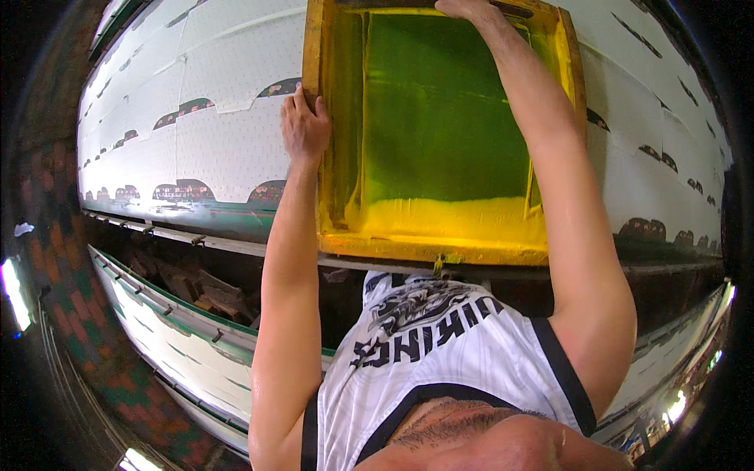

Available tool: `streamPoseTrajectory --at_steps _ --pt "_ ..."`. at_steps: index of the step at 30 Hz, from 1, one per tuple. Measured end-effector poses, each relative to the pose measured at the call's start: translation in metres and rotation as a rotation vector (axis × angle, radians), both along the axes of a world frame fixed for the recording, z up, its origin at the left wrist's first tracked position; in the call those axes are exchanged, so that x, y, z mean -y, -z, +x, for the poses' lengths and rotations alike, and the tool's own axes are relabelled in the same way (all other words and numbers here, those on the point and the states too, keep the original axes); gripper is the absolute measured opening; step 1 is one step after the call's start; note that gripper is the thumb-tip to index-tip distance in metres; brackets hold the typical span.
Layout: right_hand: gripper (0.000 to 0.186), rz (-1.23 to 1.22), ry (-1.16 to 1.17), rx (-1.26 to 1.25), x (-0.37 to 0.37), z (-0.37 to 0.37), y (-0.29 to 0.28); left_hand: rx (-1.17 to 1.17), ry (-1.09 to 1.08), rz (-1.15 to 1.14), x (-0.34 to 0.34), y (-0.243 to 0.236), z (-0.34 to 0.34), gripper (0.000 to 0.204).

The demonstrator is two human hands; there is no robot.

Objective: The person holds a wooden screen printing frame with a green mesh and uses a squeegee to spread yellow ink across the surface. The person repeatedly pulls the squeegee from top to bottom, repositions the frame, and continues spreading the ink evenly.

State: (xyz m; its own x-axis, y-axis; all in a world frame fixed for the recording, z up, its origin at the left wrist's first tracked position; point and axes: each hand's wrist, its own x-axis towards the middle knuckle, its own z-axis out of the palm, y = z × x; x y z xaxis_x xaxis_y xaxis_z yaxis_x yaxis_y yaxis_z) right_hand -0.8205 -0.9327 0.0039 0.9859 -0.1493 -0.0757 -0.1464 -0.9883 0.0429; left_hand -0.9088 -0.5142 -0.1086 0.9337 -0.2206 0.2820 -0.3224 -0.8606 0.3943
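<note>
1. Step in hand: we judge it to be positioning or working the frame (312, 47) on the white sheet (224, 78); one picture does not settle which.
2. Next move, our judgement: it calls for steady, even control from both sides, keeping the frame flat and the yellow ink (440, 218) inside it.
3. Left hand (305, 129): we see it open, fingers extended, thumb against the frame's left rail, not wrapped around it.
4. Right hand (463, 7): it reaches over the green mesh (440, 102) to the far end; the picture's edge crops it, so we cannot tell its grip.
5. Frame location: before the torso, right of the left hand, beneath the right forearm. Ink lies thickest along the near side.
</note>
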Motion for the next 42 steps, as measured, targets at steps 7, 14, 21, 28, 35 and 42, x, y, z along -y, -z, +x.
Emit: streamPoseTrajectory --at_steps 7,14,21,28,35,42 --pt "0.029 0.019 -0.02 -0.223 -0.074 -0.14 -0.012 0.013 0.052 -0.06 0.004 0.001 0.0 0.058" --pt "0.015 0.173 -0.048 -0.041 -0.18 -0.353 0.016 -0.003 0.065 -0.105 -0.004 0.013 -0.004 0.06" --pt "0.016 0.238 0.065 0.027 -0.257 -0.45 0.008 -0.067 0.063 -0.082 -0.012 0.0 -0.007 0.065" --pt "0.017 0.263 0.057 -0.057 -0.231 -0.445 -0.011 -0.165 0.087 -0.022 -0.009 -0.003 -0.012 0.075" --pt "0.025 0.313 -0.013 -0.039 -0.237 -0.494 0.012 -0.152 0.067 -0.015 -0.003 -0.008 -0.022 0.067" --pt "0.058 0.844 0.096 -0.097 -0.153 -0.529 -0.043 -0.136 0.069 -0.061 -0.002 -0.001 -0.018 0.056"
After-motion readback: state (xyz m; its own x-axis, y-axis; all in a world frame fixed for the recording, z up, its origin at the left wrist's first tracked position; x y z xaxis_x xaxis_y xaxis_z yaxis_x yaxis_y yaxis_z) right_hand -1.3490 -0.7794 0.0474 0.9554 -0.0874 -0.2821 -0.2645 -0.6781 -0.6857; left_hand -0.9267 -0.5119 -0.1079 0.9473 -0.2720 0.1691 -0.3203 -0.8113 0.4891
